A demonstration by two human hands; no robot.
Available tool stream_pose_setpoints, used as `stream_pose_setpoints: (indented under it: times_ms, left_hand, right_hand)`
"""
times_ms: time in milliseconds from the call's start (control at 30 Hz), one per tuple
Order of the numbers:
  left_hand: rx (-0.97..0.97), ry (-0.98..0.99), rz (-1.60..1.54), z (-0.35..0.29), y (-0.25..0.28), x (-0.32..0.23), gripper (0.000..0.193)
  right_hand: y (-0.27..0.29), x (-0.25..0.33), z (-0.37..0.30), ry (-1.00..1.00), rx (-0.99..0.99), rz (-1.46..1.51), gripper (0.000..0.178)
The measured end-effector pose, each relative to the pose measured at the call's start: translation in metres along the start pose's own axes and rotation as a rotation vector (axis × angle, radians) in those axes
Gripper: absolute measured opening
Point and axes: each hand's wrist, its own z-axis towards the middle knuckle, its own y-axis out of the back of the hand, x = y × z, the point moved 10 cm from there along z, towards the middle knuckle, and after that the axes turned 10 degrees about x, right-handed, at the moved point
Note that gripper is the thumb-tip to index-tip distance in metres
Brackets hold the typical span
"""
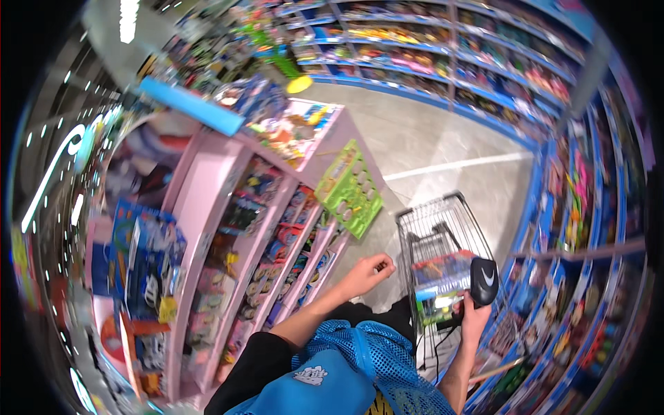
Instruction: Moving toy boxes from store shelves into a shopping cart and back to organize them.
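Note:
My right hand grips a black handheld barcode scanner by its handle, with the scanner's rounded head pointing up and away. Under and beside it, a colourful box and a green-and-blue package lie in a wire shopping cart. A dark cable hangs down near the cart's close end. To the left of the cart, my left hand hovers over the floor with its fingers curled in and nothing visible in them.
A pink shelf unit full of small toys stands on the left, with a green display board on its end. Blue shelving with toys curves along the back and right. Grey tiled floor runs between them.

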Motion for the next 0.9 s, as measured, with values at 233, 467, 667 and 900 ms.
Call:
stream_pose_setpoints:
  times_ms: [233, 467, 667, 900]
  left_hand:
    - [-0.371, -0.081, -0.011, -0.138, 0.113, 0.009, 0.019]
    - [-0.768, -0.03, -0.235, -0.294, 0.168, 0.082, 0.018]
    - [-0.989, -0.05, -0.33, -0.393, 0.191, 0.115, 0.018]
    - [-1.154, -0.087, -0.376, -0.49, 0.202, 0.165, 0.013]
  right_hand:
    - [-0.145, 0.046, 0.018, 0.138, 0.303, -0.142, 0.007]
    - [-0.31, 0.058, -0.024, 0.17, 0.651, -0.268, 0.007]
    - [-0.422, 0.04, -0.077, 0.182, 0.884, -0.415, 0.006]
    - [-0.515, -0.009, -0.137, 0.145, 1.0, -0.535, 0.009]
